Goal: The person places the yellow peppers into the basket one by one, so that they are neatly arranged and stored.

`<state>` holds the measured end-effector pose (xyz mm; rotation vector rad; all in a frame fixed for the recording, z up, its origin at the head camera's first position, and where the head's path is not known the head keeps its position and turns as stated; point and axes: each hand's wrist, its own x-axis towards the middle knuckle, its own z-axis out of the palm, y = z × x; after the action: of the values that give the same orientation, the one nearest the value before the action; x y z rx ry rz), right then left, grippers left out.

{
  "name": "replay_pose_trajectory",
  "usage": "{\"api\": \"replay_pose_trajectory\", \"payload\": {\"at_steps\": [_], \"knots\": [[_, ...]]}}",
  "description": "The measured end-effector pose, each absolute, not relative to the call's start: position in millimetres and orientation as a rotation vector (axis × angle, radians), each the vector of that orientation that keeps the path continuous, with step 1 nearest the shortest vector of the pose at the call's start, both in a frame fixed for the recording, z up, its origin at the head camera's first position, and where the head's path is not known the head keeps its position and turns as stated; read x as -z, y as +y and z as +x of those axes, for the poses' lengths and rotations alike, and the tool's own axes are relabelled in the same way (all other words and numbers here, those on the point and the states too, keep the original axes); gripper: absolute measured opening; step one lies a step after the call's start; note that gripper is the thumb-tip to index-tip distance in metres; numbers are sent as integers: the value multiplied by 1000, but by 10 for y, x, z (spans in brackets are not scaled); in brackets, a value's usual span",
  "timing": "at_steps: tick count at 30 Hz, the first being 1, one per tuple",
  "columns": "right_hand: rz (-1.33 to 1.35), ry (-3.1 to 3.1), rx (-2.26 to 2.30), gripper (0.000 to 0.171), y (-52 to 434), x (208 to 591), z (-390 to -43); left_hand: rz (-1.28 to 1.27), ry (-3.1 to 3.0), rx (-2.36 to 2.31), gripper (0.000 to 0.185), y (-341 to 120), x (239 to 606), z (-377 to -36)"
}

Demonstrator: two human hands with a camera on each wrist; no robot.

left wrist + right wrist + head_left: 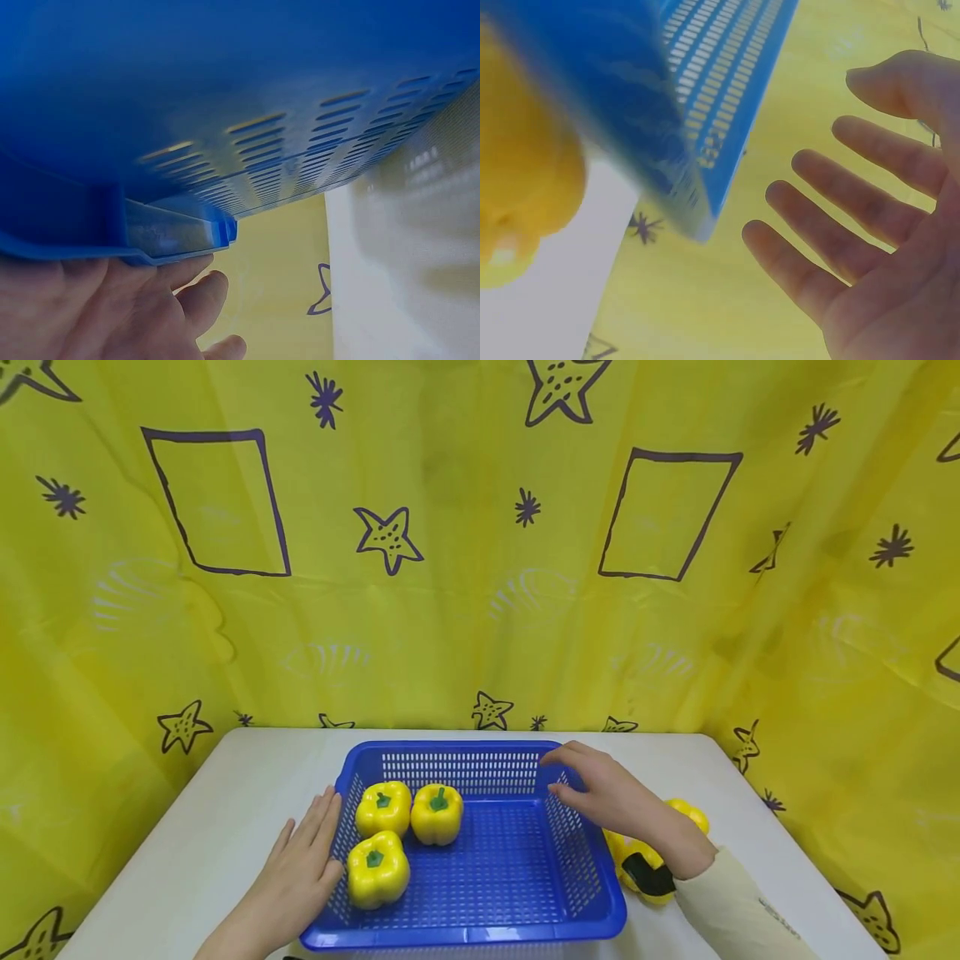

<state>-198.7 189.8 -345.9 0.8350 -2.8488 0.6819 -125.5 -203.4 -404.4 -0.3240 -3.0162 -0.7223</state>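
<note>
1. The left hand lies flat with its fingers straight and together, pressed against the outer left wall of the blue basket; it grips nothing. In the left wrist view the fingers sit just under the basket's rim.
2. The right hand hovers over the basket's right rim, fingers spread and relaxed, holding nothing. The right wrist view shows the open palm apart from the basket's corner.
3. Just inside the wall by the left fingers sit three yellow peppers: one nearest them at the front, one behind it, and a third beside that, toward the basket's middle.
4. Under the right wrist, outside the basket's right wall, more yellow peppers lie on the bench, partly hidden by the arm.
5. The basket stands on the white bench between the two hands.
6. A yellow curtain with stars hangs behind the bench.
</note>
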Motion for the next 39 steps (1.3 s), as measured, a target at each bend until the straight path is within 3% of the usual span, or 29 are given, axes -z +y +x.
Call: {"api": "replay_pose_trajectory", "payload": {"at_steps": [15,33,39], "knots": [[607,-2905,-763,31,2371,3589,-1868,-320,-3008,757,71,-2024,4041,-1238],[410,-3278,-1070,34,2545,3896,-1854,-316,-3022,753,71,-2028,4048,-1241],[538,-3322,-1153,35,2594,3900,-1898,-302,-3046,746,71,-2029,4033,-1250]]}}
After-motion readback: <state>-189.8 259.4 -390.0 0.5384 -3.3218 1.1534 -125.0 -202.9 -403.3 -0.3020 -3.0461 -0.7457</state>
